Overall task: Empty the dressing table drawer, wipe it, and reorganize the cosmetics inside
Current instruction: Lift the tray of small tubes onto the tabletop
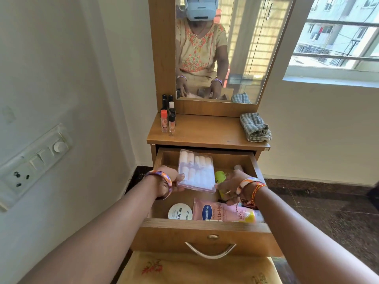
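A: The drawer (205, 228) of the dressing table stood pulled out, and both hands were inside it. What did the left hand (170, 179) have?

B: It gripped the clear case of false nails (195, 171) by its left edge, thumb on top, fingers curled beneath. The case was tilted, its near end raised above the drawer floor.

A: And the right hand (231, 186)?

B: Its fingers were bent at the case's near right corner, touching or just beside it. Whether they actually pinched it, I could not tell.

A: What lay in the drawer?

B: A round white nail polish remover tub (180, 211) sat at the front left. Beside it a pink Vaseline lotion bottle (223, 212) lay on its side along the front wall. A green tube (220, 176) showed between the case and the right hand.

A: On the tabletop (207, 130)?

B: Small nail polish bottles and vials (169, 116) stood upright in the back left corner. A folded checked cloth (255, 128) rested at the right edge, well apart from them.
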